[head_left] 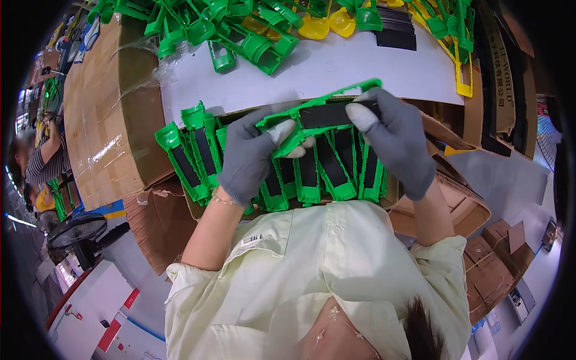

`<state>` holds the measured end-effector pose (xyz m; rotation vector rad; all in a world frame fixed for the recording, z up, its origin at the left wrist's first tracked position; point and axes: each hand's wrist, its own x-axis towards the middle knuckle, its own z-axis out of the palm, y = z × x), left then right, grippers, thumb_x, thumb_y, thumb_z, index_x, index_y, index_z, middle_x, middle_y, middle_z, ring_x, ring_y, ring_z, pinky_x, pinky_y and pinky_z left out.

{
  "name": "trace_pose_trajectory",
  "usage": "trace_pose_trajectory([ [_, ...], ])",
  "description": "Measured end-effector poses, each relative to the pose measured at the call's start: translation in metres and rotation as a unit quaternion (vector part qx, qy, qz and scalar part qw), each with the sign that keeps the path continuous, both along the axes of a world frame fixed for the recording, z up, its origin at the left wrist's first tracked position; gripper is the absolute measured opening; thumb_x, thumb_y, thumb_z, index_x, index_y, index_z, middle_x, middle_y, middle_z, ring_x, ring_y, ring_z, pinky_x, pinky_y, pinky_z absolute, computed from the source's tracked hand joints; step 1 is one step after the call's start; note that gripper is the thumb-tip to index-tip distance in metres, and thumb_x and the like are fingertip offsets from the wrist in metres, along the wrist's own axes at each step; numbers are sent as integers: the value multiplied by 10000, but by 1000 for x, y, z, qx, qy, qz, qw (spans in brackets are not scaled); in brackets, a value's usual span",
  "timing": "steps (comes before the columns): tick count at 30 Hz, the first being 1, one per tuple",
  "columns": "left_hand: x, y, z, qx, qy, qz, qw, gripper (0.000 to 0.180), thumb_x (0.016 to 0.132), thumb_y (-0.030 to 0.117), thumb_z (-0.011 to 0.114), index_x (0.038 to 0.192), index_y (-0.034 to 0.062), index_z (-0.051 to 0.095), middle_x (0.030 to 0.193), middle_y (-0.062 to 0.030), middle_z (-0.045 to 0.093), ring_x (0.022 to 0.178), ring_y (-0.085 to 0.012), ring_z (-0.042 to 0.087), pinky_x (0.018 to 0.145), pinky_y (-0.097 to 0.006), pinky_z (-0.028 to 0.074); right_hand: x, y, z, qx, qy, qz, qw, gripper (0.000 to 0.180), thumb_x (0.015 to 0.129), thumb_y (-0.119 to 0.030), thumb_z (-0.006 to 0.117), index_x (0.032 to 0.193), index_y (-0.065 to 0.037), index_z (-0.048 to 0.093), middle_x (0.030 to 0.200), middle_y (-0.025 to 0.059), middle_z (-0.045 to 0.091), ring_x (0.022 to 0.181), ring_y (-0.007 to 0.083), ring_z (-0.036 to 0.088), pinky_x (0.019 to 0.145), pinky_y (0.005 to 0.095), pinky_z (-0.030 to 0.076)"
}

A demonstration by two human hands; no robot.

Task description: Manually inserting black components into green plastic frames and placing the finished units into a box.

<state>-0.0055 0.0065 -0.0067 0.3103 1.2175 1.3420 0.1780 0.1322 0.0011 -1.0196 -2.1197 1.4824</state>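
The head view looks down on a person in a pale cream shirt [312, 264], seated or standing close against the work; which of the two cannot be told. Beyond lies a white table [360, 66], and a large cardboard box [102, 114] borders it on the left. A heap of green plastic parts [258, 51] spreads over the far side, with yellow parts [315, 27] mixed in. Between the table's near edge and the shirt lies a row of green holders [307, 193], side by side and tilted at different angles, several with black inserts showing.

Above this row are the two hands, in grey gloves with whitish fingertips. The left hand [249, 144] pinches one end of a green holder [336, 93], thumb on top. The right hand [399, 141] grips the other end, its thumb laid on a black strip [327, 117] that lies lengthwise along the holder; whether the strip is fully seated cannot be told. Near the heap's right side sits a small stack of black strips [396, 33].
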Motion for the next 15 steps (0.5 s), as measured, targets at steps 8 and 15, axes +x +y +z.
trace_pose_trajectory([
  [8,2,3,7,-7,4,-25,1000,327,872,21,566,1187,-63,547,972,-168,642,799,-251,678,640,-285,583,5,3,3,-19,20,0,1000,170,887,-151,592,901,16,568,619,-13,512,545,29,424,490,210,341],
  [15,7,4,5,-20,21,-20,999,322,874,11,551,1185,-73,543,965,-178,647,770,-252,674,576,-265,550,0,-2,3,85,-16,3,996,165,870,-133,601,897,24,558,612,8,507,547,51,415,492,232,341],
])
